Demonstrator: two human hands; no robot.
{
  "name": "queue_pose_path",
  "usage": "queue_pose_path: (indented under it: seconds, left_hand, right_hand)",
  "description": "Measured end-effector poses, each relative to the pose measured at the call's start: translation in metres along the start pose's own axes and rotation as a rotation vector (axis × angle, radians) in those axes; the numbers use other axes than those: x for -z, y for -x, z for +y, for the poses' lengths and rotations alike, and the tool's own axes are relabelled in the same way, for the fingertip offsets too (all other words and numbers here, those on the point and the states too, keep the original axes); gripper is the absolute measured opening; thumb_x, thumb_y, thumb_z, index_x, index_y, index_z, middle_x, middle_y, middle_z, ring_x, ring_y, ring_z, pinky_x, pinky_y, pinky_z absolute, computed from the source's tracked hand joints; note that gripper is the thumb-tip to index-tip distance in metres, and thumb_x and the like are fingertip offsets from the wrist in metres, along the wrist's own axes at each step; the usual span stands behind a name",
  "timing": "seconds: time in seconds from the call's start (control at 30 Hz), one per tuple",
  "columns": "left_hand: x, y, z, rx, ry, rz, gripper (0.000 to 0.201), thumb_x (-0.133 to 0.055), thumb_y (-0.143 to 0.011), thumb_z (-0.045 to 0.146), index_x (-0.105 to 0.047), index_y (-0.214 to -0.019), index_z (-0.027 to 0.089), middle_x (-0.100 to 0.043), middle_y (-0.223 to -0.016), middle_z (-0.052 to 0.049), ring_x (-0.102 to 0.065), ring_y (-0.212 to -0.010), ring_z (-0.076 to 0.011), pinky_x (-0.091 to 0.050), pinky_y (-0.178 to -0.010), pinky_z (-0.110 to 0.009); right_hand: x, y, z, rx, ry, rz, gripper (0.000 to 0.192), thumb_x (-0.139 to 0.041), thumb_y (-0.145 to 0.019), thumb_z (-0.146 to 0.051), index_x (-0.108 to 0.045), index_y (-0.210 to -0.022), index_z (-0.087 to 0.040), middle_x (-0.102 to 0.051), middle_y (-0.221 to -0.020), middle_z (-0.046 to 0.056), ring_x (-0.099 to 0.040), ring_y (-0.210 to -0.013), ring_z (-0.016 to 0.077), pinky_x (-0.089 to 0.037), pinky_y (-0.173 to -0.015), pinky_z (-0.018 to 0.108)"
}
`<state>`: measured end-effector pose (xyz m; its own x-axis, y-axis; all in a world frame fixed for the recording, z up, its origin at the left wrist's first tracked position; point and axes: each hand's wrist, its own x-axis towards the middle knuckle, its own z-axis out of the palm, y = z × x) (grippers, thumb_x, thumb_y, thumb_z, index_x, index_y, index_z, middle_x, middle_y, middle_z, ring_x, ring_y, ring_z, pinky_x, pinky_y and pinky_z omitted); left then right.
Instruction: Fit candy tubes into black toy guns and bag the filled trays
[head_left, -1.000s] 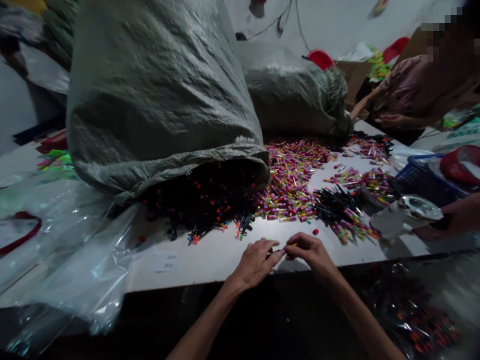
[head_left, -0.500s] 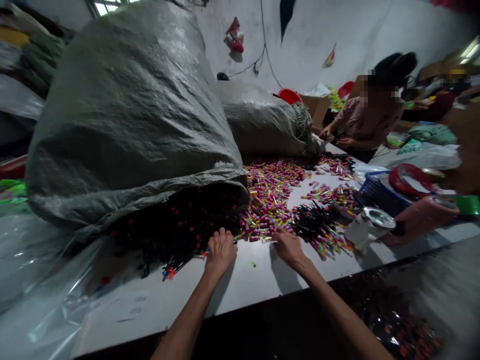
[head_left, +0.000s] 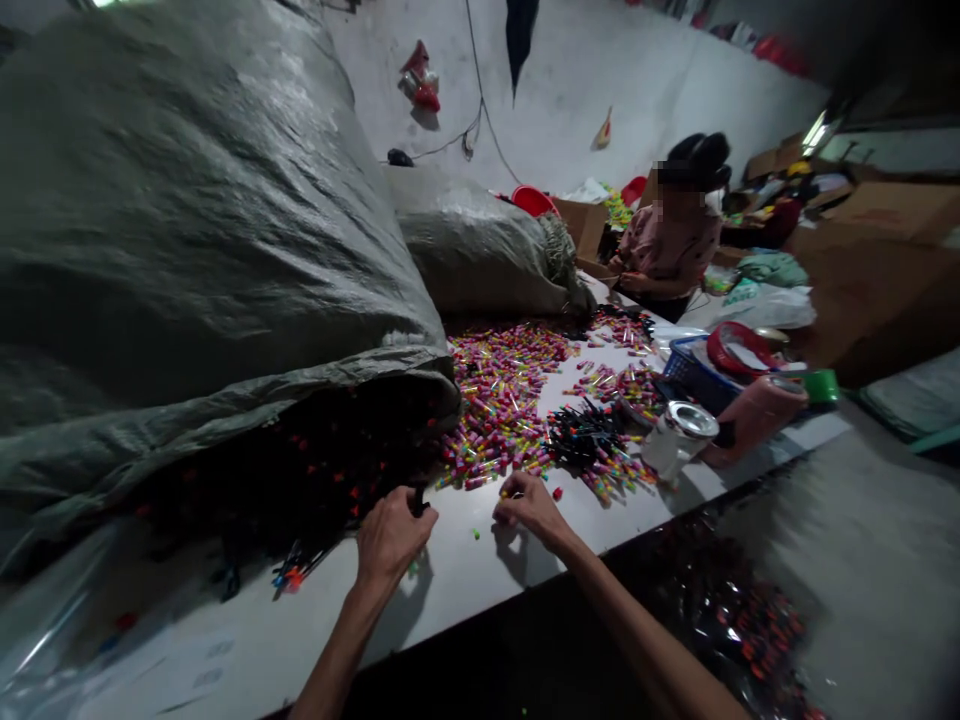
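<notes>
My left hand (head_left: 394, 535) is closed above the white table (head_left: 457, 585), near the mouth of a large grey-green sack. Between its thumb and fingers a dark black piece (head_left: 419, 502) shows; its full shape is hidden. My right hand (head_left: 531, 512) is pinched at the front edge of a spread of small pink and yellow tubes (head_left: 499, 395). A bit of yellow shows at its fingertips, but the thing held is mostly covered. A small red piece (head_left: 557, 494) lies beside this hand, and a tiny green piece (head_left: 476, 534) lies between both hands.
Black pieces with orange tips (head_left: 322, 470) spill from the big sack (head_left: 225, 220) on the left. Black sticks (head_left: 585, 435) lie at right, near a metal-topped jar (head_left: 679, 440), a pink cylinder (head_left: 761, 415) and a blue basket (head_left: 694, 370). Another person (head_left: 667, 250) sits beyond.
The view has swung right. Both hands have drawn back from the tube pile toward the front edge. A black piece now shows in my left hand, and a red piece beside my right.
</notes>
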<state>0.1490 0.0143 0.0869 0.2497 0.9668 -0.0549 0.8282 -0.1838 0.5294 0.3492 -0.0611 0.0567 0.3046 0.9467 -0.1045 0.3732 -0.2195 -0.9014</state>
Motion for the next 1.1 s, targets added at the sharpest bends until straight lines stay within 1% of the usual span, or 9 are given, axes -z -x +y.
queue_pose_path:
  seconds: [0.07, 0.17, 0.23, 0.3, 0.4, 0.53, 0.67, 0.87, 1.1]
  left_hand:
    - [0.003, 0.016, -0.002, 0.108, 0.484, -0.116, 0.029, -0.053, -0.066, 0.033, -0.06, -0.088, 0.016, -0.066, -0.085, -0.009, -0.061, -0.084, -0.0245, -0.045, -0.072, -0.032]
    - [-0.002, 0.038, 0.001, 0.317, 1.135, -0.363, 0.034, -0.052, -0.066, 0.032, -0.059, -0.093, 0.013, -0.067, -0.082, -0.009, -0.062, -0.074, -0.0215, -0.049, -0.065, -0.032]
    - [-0.007, 0.049, 0.004, 0.446, 1.352, -0.517, 0.036, -0.052, -0.067, 0.03, -0.058, -0.097, 0.012, -0.066, -0.08, -0.009, -0.062, -0.068, -0.0204, -0.05, -0.064, -0.035]
    - [-0.012, 0.057, 0.007, 0.461, 1.419, -0.599, 0.034, -0.054, -0.07, 0.031, -0.059, -0.098, 0.013, -0.064, -0.081, -0.007, -0.061, -0.067, -0.0183, -0.051, -0.063, -0.034]
    - [-0.016, 0.065, 0.009, 0.286, 1.248, -0.596, 0.029, -0.058, -0.075, 0.039, -0.06, -0.088, 0.013, -0.061, -0.072, -0.003, -0.055, -0.058, -0.0123, -0.043, -0.055, -0.024]
    - [-0.013, 0.071, 0.012, -0.013, 0.783, -0.454, 0.035, -0.05, -0.082, 0.045, -0.059, -0.068, 0.014, -0.049, -0.056, 0.002, -0.043, -0.052, -0.0091, -0.03, -0.05, -0.021]
    - [-0.003, 0.077, 0.018, -0.232, 0.414, -0.303, 0.03, -0.04, -0.088, 0.035, -0.062, -0.076, 0.018, -0.056, -0.069, 0.0, -0.05, -0.066, -0.0124, -0.034, -0.06, -0.023]
    - [0.003, 0.082, 0.016, -0.38, 0.022, -0.238, 0.027, -0.037, -0.091, 0.028, -0.062, -0.083, 0.021, -0.06, -0.079, 0.0, -0.055, -0.072, -0.0129, -0.033, -0.063, -0.024]
    - [-0.005, 0.083, 0.015, -0.426, -0.121, -0.239, 0.026, -0.038, -0.093, 0.03, -0.061, -0.083, 0.022, -0.061, -0.079, 0.001, -0.057, -0.073, -0.0136, -0.033, -0.061, -0.024]
  right_hand:
    - [-0.005, 0.012, 0.001, -0.05, -0.246, -0.002, 0.011, -0.057, -0.069, -0.025, -0.049, -0.073, -0.018, -0.064, -0.061, 0.0, -0.059, -0.052, 0.0141, -0.046, -0.05, 0.024]
    - [-0.009, 0.024, -0.006, -0.129, -0.723, -0.041, 0.023, -0.067, -0.065, -0.026, -0.054, -0.081, -0.016, -0.068, -0.071, 0.004, -0.061, -0.057, 0.0132, -0.047, -0.057, 0.025]
    - [-0.011, 0.027, -0.014, -0.14, -0.85, -0.09, 0.028, -0.072, -0.064, -0.026, -0.056, -0.084, -0.015, -0.069, -0.074, 0.005, -0.061, -0.058, 0.0134, -0.047, -0.059, 0.026]
    - [-0.013, 0.029, -0.021, -0.121, -0.833, -0.115, 0.03, -0.075, -0.064, -0.028, -0.058, -0.083, -0.014, -0.07, -0.073, 0.006, -0.061, -0.056, 0.0134, -0.046, -0.057, 0.026]
    - [-0.016, 0.032, -0.026, -0.117, -0.8, -0.14, 0.03, -0.077, -0.063, -0.031, -0.059, -0.081, -0.014, -0.07, -0.074, 0.007, -0.06, -0.055, 0.0132, -0.044, -0.054, 0.025]
    - [-0.015, 0.037, -0.026, -0.127, -0.796, -0.198, 0.028, -0.078, -0.063, -0.029, -0.06, -0.079, -0.014, -0.07, -0.072, 0.005, -0.061, -0.054, 0.0131, -0.043, -0.053, 0.024]
    - [-0.011, 0.04, -0.024, -0.14, -0.799, -0.268, 0.029, -0.08, -0.061, -0.028, -0.063, -0.08, -0.014, -0.071, -0.072, 0.004, -0.064, -0.058, 0.0143, -0.047, -0.059, 0.026]
    - [-0.003, 0.047, -0.019, -0.158, -0.74, -0.346, 0.027, -0.08, -0.061, -0.027, -0.069, -0.081, -0.013, -0.07, -0.072, 0.005, -0.066, -0.064, 0.0162, -0.05, -0.064, 0.028]
    - [-0.002, 0.053, -0.012, -0.202, -0.797, -0.335, 0.023, -0.08, -0.063, -0.028, -0.071, -0.079, -0.013, -0.069, -0.069, 0.004, -0.063, -0.058, 0.0137, -0.048, -0.058, 0.026]
